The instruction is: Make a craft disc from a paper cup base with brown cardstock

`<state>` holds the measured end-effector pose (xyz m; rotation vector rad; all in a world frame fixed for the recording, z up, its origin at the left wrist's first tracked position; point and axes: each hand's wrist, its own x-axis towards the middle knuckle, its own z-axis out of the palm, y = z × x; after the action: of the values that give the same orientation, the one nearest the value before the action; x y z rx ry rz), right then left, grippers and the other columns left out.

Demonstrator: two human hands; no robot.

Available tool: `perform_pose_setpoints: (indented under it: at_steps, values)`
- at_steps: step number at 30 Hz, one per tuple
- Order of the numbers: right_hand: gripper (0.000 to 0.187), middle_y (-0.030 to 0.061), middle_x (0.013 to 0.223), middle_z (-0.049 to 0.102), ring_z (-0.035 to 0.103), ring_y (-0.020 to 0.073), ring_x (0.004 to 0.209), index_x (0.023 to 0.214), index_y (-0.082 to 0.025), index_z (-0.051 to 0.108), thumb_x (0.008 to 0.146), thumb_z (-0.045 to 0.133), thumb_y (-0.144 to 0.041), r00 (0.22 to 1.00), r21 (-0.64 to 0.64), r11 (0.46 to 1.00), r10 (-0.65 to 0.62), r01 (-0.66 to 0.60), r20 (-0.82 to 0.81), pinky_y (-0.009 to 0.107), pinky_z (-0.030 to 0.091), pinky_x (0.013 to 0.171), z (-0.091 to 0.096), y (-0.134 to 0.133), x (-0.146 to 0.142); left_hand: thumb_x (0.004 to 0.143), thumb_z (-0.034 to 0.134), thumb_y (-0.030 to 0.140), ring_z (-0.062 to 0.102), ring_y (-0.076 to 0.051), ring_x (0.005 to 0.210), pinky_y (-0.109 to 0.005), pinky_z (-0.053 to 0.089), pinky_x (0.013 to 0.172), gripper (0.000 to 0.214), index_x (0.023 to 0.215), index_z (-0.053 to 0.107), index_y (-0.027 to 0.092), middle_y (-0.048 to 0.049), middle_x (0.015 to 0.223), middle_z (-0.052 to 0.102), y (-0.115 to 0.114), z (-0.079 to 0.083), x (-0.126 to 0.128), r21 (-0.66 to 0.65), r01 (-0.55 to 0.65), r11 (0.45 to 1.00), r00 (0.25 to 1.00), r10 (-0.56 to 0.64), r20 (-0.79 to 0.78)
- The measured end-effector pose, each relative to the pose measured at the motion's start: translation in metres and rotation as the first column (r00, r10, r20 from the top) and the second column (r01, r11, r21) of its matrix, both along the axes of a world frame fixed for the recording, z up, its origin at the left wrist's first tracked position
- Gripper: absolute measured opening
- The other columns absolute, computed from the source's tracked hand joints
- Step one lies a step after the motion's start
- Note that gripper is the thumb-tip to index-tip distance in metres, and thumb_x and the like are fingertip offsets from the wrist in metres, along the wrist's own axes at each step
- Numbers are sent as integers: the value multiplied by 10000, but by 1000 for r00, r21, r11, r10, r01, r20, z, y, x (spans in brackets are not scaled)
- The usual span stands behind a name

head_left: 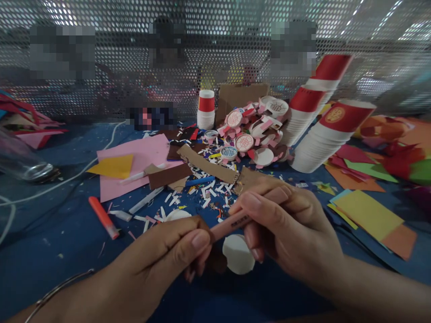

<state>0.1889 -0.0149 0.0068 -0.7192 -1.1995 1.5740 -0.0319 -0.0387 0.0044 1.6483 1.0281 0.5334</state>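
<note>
Between my two hands is a pale pink pen-like marker (232, 225) with small dark print along its side, tilted up to the right. My left hand (164, 246) pinches its lower end between thumb and fingers. Around the upper end, the fingers of my right hand (286, 220) are closed, with the thumb on top. Just below the marker lies a round white paper piece (239, 255) on the blue table (74, 269). Another white round piece (178, 216) is partly hidden behind my left hand.
Paper scraps (202, 197) litter the middle, with a blue marker (200, 181) and a red-orange marker (103, 217). Behind is a heap of decorated paper pieces (244, 142). Cup stacks (313, 143) lean at right. Coloured paper (373, 215), a pink sheet (148, 150) and a white cable (74, 181) lie around.
</note>
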Motion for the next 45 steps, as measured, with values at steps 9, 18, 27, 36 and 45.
perform_pose_setpoints:
  at_steps: [9,18,27,36,45]
  values:
    - [308,-53,436,538,450,62,321,668,-222,672,954,674,-335,942,80,939,-337,335,4,194,293,291,10,28,22,1059,405,253,556,-166,735,-306,441,671,228,876,541,253,2,818,603,-3,4,-1,634,-61,771,967,203,-154]
    - [288,-43,476,544,450,81,367,657,-215,614,922,707,-279,794,242,771,-608,589,5,204,304,317,-1,63,34,1035,532,268,643,-244,998,-379,502,878,275,1242,664,145,-82,1069,751,23,-14,8,784,164,599,910,214,-355]
    - [268,24,758,730,673,124,537,1015,-193,715,980,650,-451,882,370,864,-430,340,192,206,480,398,-7,51,26,989,611,356,741,-216,977,-339,561,803,195,1118,748,302,-8,1114,786,23,-4,6,489,-250,835,927,352,-127]
    - [116,-6,929,707,660,93,668,1057,-235,705,947,678,-213,816,572,820,-340,15,467,206,524,580,-12,28,4,955,641,442,752,-209,763,-327,554,717,309,1161,510,253,16,754,777,14,-9,21,70,-384,921,923,381,51]
    - [122,-14,920,749,706,122,842,1020,-220,709,935,672,-141,813,668,744,-379,-17,442,227,562,772,-12,25,1,953,633,407,554,-117,662,-235,435,608,269,807,707,194,15,724,654,11,-7,27,21,-225,974,974,223,45]
